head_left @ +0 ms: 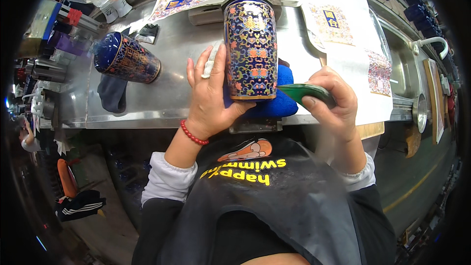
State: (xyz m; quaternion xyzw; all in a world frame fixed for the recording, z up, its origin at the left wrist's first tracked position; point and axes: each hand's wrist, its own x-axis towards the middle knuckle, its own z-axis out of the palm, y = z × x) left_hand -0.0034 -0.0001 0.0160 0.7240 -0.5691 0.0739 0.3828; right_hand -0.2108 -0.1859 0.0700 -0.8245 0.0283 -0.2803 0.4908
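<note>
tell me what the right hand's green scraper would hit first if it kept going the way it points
Likely the dark blue patterned ceramic vase: the right hand aims the flat green plastic scraper leftward at its lower wall, the tip seemingly touching already.

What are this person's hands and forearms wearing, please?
Both hands are bare, without gloves. The left hand has a red bead bracelet at the wrist. Both forearms have pale grey sleeves pushed up, with ribbed cuffs. The right hand wears no jewellery that shows.

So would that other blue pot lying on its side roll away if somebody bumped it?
Probably a bit: the second vase is round and lies on its side on smooth steel table. The dark cloth beside it might stop it. It looks glazed, so likely slippery and breakable.
</note>
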